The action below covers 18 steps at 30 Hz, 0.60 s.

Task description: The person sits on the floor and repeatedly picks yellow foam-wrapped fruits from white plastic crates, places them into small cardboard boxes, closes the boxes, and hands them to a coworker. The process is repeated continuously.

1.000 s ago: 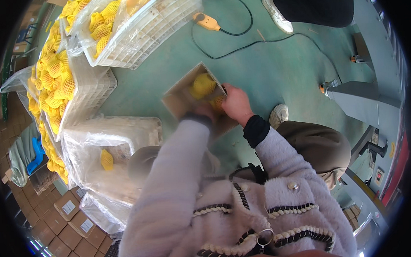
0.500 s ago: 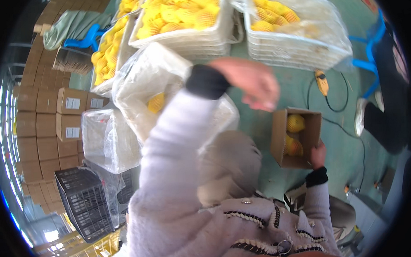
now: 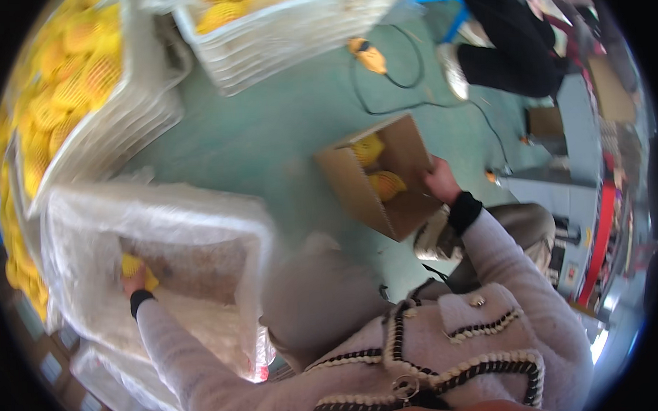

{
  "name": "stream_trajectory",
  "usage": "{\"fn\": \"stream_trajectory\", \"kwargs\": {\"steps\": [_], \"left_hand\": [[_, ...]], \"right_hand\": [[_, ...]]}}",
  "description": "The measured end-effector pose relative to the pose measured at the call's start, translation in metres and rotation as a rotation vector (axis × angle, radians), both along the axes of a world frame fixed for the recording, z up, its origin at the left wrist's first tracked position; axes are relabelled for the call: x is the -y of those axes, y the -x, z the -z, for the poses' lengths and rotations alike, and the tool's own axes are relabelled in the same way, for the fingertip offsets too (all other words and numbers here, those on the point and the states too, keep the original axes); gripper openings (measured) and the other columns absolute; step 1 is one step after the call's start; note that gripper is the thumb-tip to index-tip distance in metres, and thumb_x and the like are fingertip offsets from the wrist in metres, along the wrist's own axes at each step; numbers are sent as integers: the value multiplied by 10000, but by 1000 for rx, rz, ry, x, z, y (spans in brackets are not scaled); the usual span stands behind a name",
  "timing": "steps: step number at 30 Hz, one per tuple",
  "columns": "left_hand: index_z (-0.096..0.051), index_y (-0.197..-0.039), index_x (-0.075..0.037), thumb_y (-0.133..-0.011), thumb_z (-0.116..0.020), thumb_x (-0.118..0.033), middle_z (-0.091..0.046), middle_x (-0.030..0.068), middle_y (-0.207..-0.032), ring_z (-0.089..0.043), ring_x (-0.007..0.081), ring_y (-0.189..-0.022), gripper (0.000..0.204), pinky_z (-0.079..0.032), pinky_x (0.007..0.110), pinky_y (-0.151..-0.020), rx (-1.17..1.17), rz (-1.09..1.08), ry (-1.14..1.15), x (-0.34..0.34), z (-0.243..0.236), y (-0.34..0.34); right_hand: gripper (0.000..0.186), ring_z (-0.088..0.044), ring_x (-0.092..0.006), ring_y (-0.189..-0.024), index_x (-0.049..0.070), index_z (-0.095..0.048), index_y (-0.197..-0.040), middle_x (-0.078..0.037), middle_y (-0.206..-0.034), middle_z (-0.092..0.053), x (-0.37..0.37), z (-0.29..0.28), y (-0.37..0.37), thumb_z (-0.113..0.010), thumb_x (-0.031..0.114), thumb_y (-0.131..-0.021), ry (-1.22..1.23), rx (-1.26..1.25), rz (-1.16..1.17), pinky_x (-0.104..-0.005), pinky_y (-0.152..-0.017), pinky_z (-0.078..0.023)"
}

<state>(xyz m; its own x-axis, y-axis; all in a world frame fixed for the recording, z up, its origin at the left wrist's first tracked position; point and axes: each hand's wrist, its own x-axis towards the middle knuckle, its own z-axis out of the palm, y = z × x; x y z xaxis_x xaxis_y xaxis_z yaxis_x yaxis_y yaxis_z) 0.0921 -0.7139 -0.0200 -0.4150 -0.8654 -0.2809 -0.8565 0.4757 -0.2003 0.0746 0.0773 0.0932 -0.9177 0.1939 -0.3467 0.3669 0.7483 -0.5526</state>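
Observation:
My left hand (image 3: 134,280) reaches down inside a plastic-lined white crate (image 3: 231,209). Its fingers are round a fruit in a yellow foam net (image 3: 150,279), partly hidden by the hand. On the other side, my right hand (image 3: 441,182) grips the right wall of an open cardboard box (image 3: 354,186), which is tilted. Two net-wrapped fruits lie in the box: an upper fruit (image 3: 368,149) and a lower fruit (image 3: 387,184).
Crates heaped with yellow net-wrapped fruit (image 3: 68,91) stand at the far left. A stacked white crate (image 3: 287,37) is at the back. An orange device (image 3: 368,55) with a black cable lies on the green floor. Another person's legs (image 3: 509,61) are at the far right.
My left hand has swung left and down into the lined crate, onto the fruit there. The view has turned right. My right hand still grips the box, which is now more tilted.

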Motion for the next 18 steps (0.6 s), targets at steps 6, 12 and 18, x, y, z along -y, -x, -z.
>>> {"fn": "stream_trajectory", "kwargs": {"steps": [6,12,18], "left_hand": [[-382,-1294,-26,-752,-707,-291,-571,217,-1181,-580,353,-1091,685,-482,434,-925,21,474,121,-68,24,3],[-457,-1288,40,-662,-820,-207,-567,211,-1224,-564,304,-1139,765,-439,386,-996,-577,107,-615,-128,-54,-7],[-430,-1325,12,-807,-720,-35,-543,173,-1266,-577,273,-1122,595,-495,368,-938,-1121,753,-861,-324,-359,32]], "right_hand": [[344,-579,-458,-930,-4,-577,-1124,-275,-981,-628,11,-16,1,-549,73,-790,11,-33,-42,-471,-819,-480],[282,-586,-447,-894,0,-601,-1046,-260,-925,-635,4,-12,-1,-545,79,-781,-5,-87,-13,-495,-788,-477],[273,-608,-426,-856,12,-629,-1006,-244,-875,-646,0,2,-3,-556,80,-752,52,-143,-11,-488,-781,-492]]}}
